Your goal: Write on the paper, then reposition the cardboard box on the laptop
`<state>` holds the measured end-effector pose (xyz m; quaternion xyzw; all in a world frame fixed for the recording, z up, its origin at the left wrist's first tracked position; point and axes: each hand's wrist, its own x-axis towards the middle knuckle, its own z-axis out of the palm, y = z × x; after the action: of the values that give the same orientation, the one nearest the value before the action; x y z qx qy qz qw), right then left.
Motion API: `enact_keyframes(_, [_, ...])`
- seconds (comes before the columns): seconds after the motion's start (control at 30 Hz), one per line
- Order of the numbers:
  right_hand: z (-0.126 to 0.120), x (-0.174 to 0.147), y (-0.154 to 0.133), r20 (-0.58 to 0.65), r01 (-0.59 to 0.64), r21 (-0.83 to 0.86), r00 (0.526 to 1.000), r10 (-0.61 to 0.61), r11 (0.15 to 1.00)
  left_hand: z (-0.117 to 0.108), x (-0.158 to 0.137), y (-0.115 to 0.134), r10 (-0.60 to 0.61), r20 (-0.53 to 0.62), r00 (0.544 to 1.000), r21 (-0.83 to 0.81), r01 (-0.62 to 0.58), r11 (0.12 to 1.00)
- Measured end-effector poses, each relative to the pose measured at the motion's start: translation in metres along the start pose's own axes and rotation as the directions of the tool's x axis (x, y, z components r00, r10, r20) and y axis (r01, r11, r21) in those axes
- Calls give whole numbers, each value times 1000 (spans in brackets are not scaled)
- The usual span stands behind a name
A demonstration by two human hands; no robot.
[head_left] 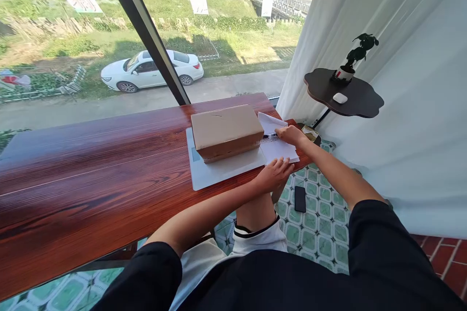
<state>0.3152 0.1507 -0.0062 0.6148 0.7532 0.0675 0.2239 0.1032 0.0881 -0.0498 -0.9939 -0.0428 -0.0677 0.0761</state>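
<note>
Centre of frame: a closed cardboard box (226,132) sits on a pale grey mat (219,171), which lies on the red-brown wooden desk (91,175). The mat seems there to give a smooth working surface over the grained wood.

Just right of the box, partly tucked against its end, lie white paper sheets (278,148) with a printed strip on them. They overlap the mat's right edge and reach the desk's near corner.

Right hand (290,135): fingers curled low on the paper beside the box, apparently pinching a dark pen (269,136) whose tip points toward the box. Grip looks closed on the pen, though the fingertips are small in view. The wrist rests on the sheet, likely to steady the stroke.

Left hand (274,173): flat, fingers loosely extended, holding nothing; it presses on the lower edge of the paper at the desk's rim, seemingly to keep the sheet from sliding.

Lower centre-right: a dark phone (300,198) lies on the green patterned floor tiles (321,233), away from both hands. A small dark object (311,134) sits at the desk's far right corner, behind the right hand; unclear what it is.

Upper right: a dark side shelf (361,99) carries a small potted plant (352,60) and a white case (340,98). White curtain (401,58) behind. Upper left, through the window: a white car (151,70).
</note>
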Motion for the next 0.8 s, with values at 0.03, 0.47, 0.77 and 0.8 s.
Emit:
enact_keyframes(0.03, [-2, -1, 2, 0, -9, 3, 1000, 9, 1000, 1, 2, -2, 27, 2, 1000, 0, -27, 1000])
enact_keyframes(0.47, [14, -30, 6, -291, -283, 731, 694, 659, 621, -3, 0, -4, 28, 8, 1000, -128, -27, 991])
enact_keyframes(0.77, [41, -19, -15, -123, 65, 992, 741, 661, 111, 1, 0, -5, 5, -6, 1000, -153, -6, 988])
enact_keyframes(0.8, [43, -21, -16, -114, 68, 993, 746, 656, 95, 2, 0, -5, 2, -10, 1000, -156, -3, 988])
